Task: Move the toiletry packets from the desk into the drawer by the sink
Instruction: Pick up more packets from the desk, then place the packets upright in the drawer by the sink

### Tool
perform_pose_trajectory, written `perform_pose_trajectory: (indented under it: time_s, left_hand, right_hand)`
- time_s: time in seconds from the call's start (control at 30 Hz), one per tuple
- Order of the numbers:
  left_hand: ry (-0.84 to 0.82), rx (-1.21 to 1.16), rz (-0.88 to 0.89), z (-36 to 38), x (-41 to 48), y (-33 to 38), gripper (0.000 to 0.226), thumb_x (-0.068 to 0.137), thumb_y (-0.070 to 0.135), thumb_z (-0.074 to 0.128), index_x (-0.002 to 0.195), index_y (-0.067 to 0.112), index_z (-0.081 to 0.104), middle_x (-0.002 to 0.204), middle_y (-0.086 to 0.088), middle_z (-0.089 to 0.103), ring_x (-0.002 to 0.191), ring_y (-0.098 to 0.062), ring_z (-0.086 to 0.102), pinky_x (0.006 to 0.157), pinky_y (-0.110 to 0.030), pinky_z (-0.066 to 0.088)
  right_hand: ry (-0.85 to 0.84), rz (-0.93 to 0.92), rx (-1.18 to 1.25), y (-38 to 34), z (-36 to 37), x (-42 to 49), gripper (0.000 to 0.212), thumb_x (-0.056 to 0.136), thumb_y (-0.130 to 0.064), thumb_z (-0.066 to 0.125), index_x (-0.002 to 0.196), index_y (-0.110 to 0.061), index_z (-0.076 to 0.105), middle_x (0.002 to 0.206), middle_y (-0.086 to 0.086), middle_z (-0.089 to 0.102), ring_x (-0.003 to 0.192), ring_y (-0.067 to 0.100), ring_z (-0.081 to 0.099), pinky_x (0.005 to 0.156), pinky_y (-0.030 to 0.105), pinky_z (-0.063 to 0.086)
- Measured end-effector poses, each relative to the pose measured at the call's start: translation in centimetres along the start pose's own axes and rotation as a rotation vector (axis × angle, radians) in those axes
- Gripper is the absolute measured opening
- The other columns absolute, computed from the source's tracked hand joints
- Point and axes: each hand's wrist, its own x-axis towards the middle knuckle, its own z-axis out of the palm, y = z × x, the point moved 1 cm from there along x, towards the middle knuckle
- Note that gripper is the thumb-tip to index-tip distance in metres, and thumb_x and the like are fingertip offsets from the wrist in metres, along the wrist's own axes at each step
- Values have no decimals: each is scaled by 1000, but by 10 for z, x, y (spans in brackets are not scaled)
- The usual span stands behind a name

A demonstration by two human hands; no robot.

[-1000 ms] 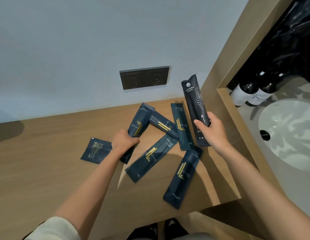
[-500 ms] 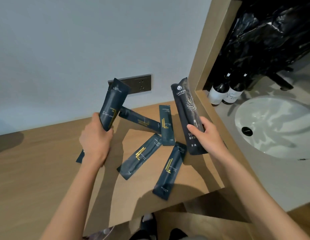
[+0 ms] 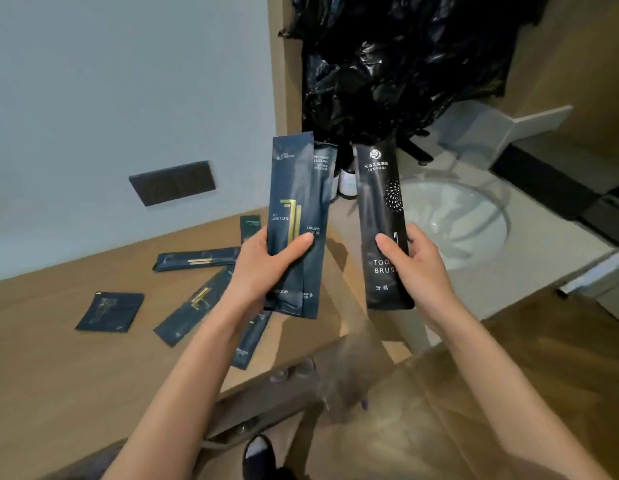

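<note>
My left hand (image 3: 263, 268) grips two dark blue packets with gold marks (image 3: 296, 202), held upright above the desk's right end. My right hand (image 3: 413, 261) holds a black toothbrush packet (image 3: 382, 202) upright, over the counter beside the sink (image 3: 470, 216). Several more dark blue packets lie on the wooden desk (image 3: 59, 375): a long one (image 3: 197, 259) near the wall, another long one (image 3: 194, 306) slanted, one (image 3: 249, 337) partly under my left arm, one (image 3: 249, 226) behind my hand, and a small square one (image 3: 109, 311) at the left. No drawer is in view.
A dark wall socket (image 3: 173, 181) sits above the desk. A wooden partition (image 3: 284, 81) divides desk from sink counter. A black plastic bag (image 3: 405, 57) hangs above the sink, with a white bottle (image 3: 346, 181) below it. Wooden floor lies at the lower right.
Both hands have swung right toward the sink with their packets. My left hand has lifted its packets clear of the desk. The view has turned right.
</note>
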Motion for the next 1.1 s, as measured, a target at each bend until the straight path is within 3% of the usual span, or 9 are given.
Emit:
perform_pose_trajectory:
  time_s: [0.1, 0.17, 0.3, 0.43, 0.73, 0.87, 0.97, 1.03, 1.1]
  left_hand:
    - [-110, -139, -81, 68, -30, -7, 30, 77, 28, 75, 104, 17, 67, 94, 3, 75, 82, -11, 71, 64, -23, 54]
    - [-169, -201, -136, 110, -48, -13, 29, 76, 27, 75, 103, 17, 68, 96, 2, 76, 82, -12, 71, 66, -25, 55]
    - [-263, -202, -206, 182, -82, -22, 30, 77, 27, 76, 103, 16, 67, 96, -1, 76, 81, -13, 71, 65, -26, 56]
    - [-411, -155, -225, 238, -102, -24, 30, 78, 28, 74, 106, 18, 65, 96, 0, 76, 84, -15, 73, 69, -27, 58]
    - [-615, -93, -198, 347, -94, -32, 20, 83, 22, 71, 102, 16, 68, 99, -4, 75, 85, -15, 71, 74, -26, 59]
    - [-700, -78, -219, 397, -66, -40, 29, 79, 23, 74, 106, 16, 68, 102, -4, 75, 92, -21, 71, 81, -35, 57]
    - [-718, -82, -225, 438, -40, -42, 24, 78, 18, 75, 102, 16, 69, 98, -3, 76, 85, -17, 71, 73, -30, 57]
    - [-695, -86, -213, 463, -19, -39, 25, 77, 17, 76, 102, 16, 69, 99, -4, 76, 87, -18, 71, 74, -31, 57]
    - [-656, -80, -205, 487, 3, -32, 28, 76, 20, 77, 103, 17, 69, 99, -3, 76, 90, -20, 72, 79, -35, 58]
  right_hand:
    - [55, -154, -59, -2, -53, -30, 66, 94, -14, 58, 140, -45, 25, 146, -18, 39, 126, 9, 52, 99, 32, 48]
    - [93, -246, -138, -4, -89, -50, 65, 94, -9, 57, 139, -46, 28, 148, -23, 34, 134, 5, 42, 108, 28, 40]
    - [167, -210, -269, 3, -155, -80, 27, 94, -10, 56, 115, -23, 68, 115, -15, 67, 110, -5, 58, 96, 16, 44]
    - [276, -136, -241, 11, -205, -103, 21, 90, -23, 63, 109, -24, 71, 103, -23, 67, 98, -16, 59, 86, 2, 42]
    - [480, -39, -263, 31, -299, -107, 11, 83, -25, 72, 73, -22, 68, 73, -13, 66, 70, -3, 57, 69, 10, 42]
    - [517, -10, -285, 41, -345, -86, 13, 85, -26, 71, 74, -19, 68, 74, -12, 66, 72, 0, 57, 73, 16, 43]
    - [519, -11, -317, 46, -380, -61, 9, 86, -23, 70, 80, -17, 69, 80, -12, 68, 78, -2, 58, 78, 16, 43]
    - [499, -20, -350, 47, -406, -39, 5, 87, -17, 68, 91, -19, 69, 94, -13, 68, 88, -10, 58, 83, 9, 41]
    - [487, -37, -391, 47, -434, -17, 22, 87, -11, 66, 107, -20, 64, 110, -10, 65, 100, -13, 55, 84, 0, 37]
